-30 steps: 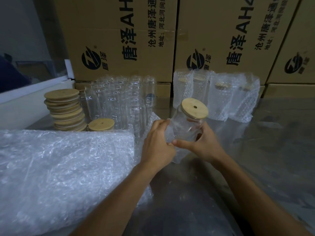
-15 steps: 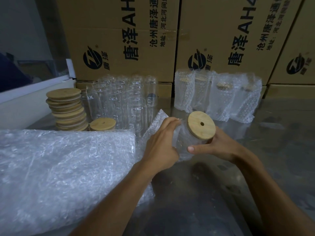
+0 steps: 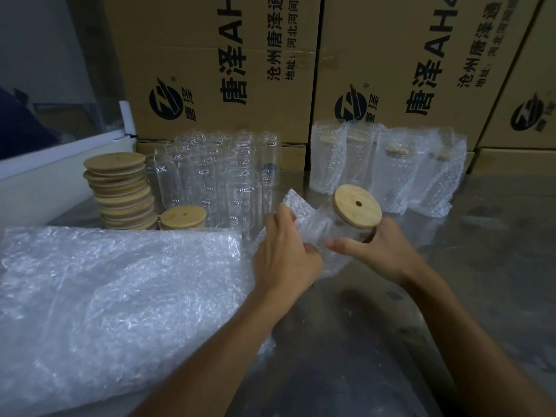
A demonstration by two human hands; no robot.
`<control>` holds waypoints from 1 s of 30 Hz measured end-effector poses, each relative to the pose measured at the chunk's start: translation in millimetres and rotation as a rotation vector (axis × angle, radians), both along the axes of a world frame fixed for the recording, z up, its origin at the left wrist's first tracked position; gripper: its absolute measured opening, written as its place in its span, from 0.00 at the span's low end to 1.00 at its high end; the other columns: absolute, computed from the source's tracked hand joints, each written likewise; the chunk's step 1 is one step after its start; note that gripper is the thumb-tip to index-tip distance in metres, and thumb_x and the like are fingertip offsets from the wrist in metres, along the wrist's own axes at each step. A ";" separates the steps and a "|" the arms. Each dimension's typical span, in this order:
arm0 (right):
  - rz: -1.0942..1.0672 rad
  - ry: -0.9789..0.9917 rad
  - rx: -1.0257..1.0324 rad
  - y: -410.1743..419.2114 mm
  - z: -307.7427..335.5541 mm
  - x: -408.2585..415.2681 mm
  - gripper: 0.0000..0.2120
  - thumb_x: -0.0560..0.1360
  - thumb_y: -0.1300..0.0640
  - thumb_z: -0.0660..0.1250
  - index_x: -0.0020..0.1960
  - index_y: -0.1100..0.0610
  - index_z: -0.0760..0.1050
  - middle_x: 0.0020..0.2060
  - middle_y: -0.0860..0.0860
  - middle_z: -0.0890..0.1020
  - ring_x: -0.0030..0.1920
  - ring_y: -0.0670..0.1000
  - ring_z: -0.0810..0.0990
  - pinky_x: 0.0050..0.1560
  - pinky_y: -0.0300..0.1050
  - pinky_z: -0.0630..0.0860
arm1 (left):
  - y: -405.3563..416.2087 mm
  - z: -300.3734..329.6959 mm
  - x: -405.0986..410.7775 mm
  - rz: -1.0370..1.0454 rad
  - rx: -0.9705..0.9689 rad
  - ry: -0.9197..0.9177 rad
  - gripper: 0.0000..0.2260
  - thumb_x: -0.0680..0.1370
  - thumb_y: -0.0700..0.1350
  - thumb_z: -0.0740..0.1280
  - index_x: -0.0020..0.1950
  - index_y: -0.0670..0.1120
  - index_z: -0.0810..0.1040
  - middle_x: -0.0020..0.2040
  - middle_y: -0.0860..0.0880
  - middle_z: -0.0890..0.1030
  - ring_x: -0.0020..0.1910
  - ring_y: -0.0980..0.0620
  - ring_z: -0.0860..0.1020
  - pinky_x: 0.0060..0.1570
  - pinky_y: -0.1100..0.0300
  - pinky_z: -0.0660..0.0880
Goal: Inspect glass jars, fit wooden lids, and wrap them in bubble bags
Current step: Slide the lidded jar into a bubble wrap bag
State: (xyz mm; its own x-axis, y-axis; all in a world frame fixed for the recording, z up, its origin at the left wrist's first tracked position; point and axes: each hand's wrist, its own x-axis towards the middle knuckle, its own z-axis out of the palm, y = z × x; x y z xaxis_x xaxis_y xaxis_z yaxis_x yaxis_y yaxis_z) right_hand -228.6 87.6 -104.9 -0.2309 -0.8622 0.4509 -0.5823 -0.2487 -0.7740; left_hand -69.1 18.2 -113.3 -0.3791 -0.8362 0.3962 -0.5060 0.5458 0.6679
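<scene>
Printed cardboard cartons [image 3: 216, 67] wall the grey desk [image 3: 451, 296]. Beside them, four wrapped jars [image 3: 388, 173]. Before these, the right hand [image 3: 382, 251] grips a lidded jar [image 3: 340, 227], tilted; the left hand [image 3: 285, 257] pinches its bubble bag [image 3: 296, 206].

Dim room, stacked printed cardboard boxes [image 3: 216, 70] behind a glossy grey table [image 3: 496, 251], white ledge [image 3: 60, 158] at left.

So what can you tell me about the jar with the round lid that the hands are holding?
The glass jar is clear and tipped sideways, bottom pointing left. A round wooden lid with one small hole caps it. Its bottom goes into a bubble bag gripped by the left hand. The right hand grips it near the lid, above the table.
</scene>
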 end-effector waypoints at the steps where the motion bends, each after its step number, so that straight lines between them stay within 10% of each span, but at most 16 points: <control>1: -0.018 -0.019 -0.031 -1.1 -1.9 1.6 0.21 0.66 0.45 0.81 0.55 0.42 0.78 0.45 0.29 0.83 0.44 0.31 0.81 0.41 0.24 0.73 | -1.0 -0.9 -0.2 0.036 0.079 -0.029 0.13 0.75 0.47 0.67 0.54 0.52 0.63 0.49 0.56 0.71 0.42 0.50 0.73 0.42 0.53 0.67; 7: -0.075 -0.089 -0.084 -4.9 -1.4 14.9 0.17 0.64 0.42 0.79 0.50 0.42 0.80 0.44 0.31 0.84 0.47 0.34 0.83 0.43 0.25 0.76 | -5.9 -3.0 -2.8 -0.005 0.252 -0.047 0.13 0.78 0.51 0.59 0.42 0.45 0.76 0.41 0.46 0.84 0.40 0.40 0.83 0.48 0.49 0.80; 13: -0.258 -0.142 -0.147 -1.2 10.3 19.9 0.19 0.59 0.34 0.78 0.43 0.41 0.77 0.37 0.33 0.83 0.42 0.30 0.79 0.41 0.31 0.74 | -5.2 11.5 -4.7 -0.183 0.441 0.467 0.15 0.84 0.46 0.60 0.38 0.44 0.73 0.28 0.50 0.82 0.20 0.53 0.74 0.25 0.62 0.70; 20: -0.175 -0.369 -0.148 5.7 23.6 19.8 0.42 0.58 0.28 0.72 0.67 0.48 0.79 0.59 0.43 0.83 0.60 0.42 0.80 0.56 0.40 0.76 | -5.8 32.2 5.4 -0.311 0.456 0.748 0.14 0.83 0.48 0.63 0.41 0.42 0.76 0.31 0.49 0.81 0.26 0.54 0.74 0.25 0.63 0.70; 24: -0.023 -0.618 -0.213 6.2 32.4 16.0 0.25 0.67 0.46 0.72 0.63 0.51 0.80 0.46 0.43 0.83 0.47 0.43 0.81 0.53 0.41 0.75 | -8.1 40.4 11.7 -0.330 0.375 0.856 0.12 0.83 0.47 0.64 0.42 0.44 0.79 0.33 0.52 0.82 0.30 0.56 0.75 0.27 0.64 0.72; 28: 0.163 -0.759 -0.239 6.5 29.7 13.0 0.29 0.64 0.68 0.70 0.65 0.60 0.78 0.46 0.47 0.82 0.45 0.45 0.82 0.51 0.39 0.78 | -8.4 39.9 10.7 -0.261 0.273 0.838 0.03 0.80 0.46 0.69 0.47 0.52 0.82 0.44 0.55 0.83 0.42 0.58 0.79 0.45 0.58 0.76; 30: 0.196 -0.779 -0.249 6.5 27.3 13.4 0.30 0.63 0.70 0.74 0.65 0.59 0.78 0.46 0.48 0.82 0.46 0.45 0.82 0.53 0.38 0.78 | -7.3 35.8 10.2 -0.291 0.307 0.776 0.16 0.70 0.45 0.73 0.56 0.54 0.77 0.54 0.56 0.80 0.52 0.60 0.78 0.50 0.61 0.74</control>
State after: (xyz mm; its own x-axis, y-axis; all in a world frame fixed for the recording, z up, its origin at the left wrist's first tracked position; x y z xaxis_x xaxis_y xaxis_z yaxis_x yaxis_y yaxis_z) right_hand -215.3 94.1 -77.6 -0.4114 -0.8155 0.4071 0.1675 -0.5067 -0.8457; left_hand -58.9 10.8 -77.4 -0.3109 -0.8602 0.4043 0.2817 0.3229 0.9035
